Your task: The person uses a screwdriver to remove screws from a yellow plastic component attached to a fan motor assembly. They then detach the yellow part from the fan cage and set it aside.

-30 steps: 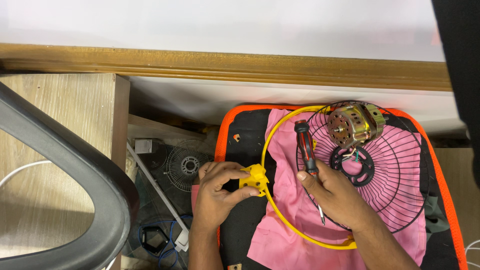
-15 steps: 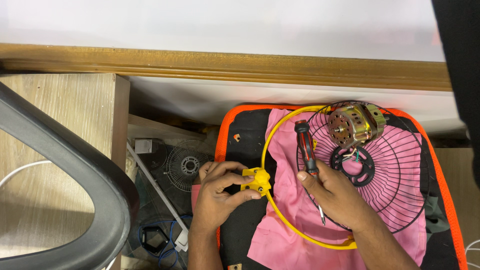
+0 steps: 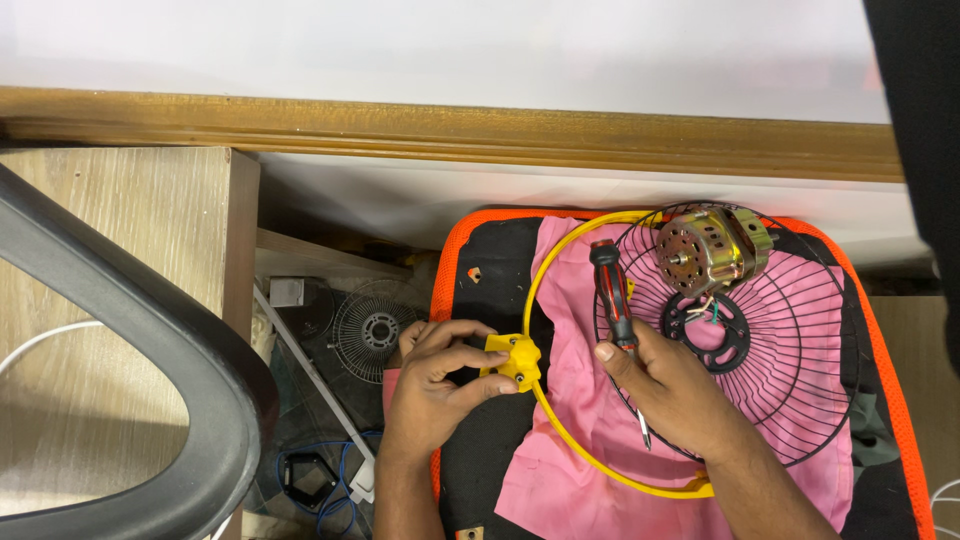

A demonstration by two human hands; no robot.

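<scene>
At the far left a curved grey plastic chair arm [image 3: 150,400] crosses a pale wooden board [image 3: 110,230]; beside it, lower down, lies a small round black wire grille [image 3: 372,328]. The left hand [image 3: 435,385] pinches a yellow plastic clamp piece [image 3: 512,360] on the thin yellow plastic ring [image 3: 545,410], which lies over a pink cloth [image 3: 580,440]. The right hand [image 3: 675,390] is closed around a red and black screwdriver [image 3: 612,290], its tip perhaps touching the cloth. Further right, a brass-coloured electric motor [image 3: 712,250] sits on the large black wire fan guard [image 3: 800,340].
</scene>
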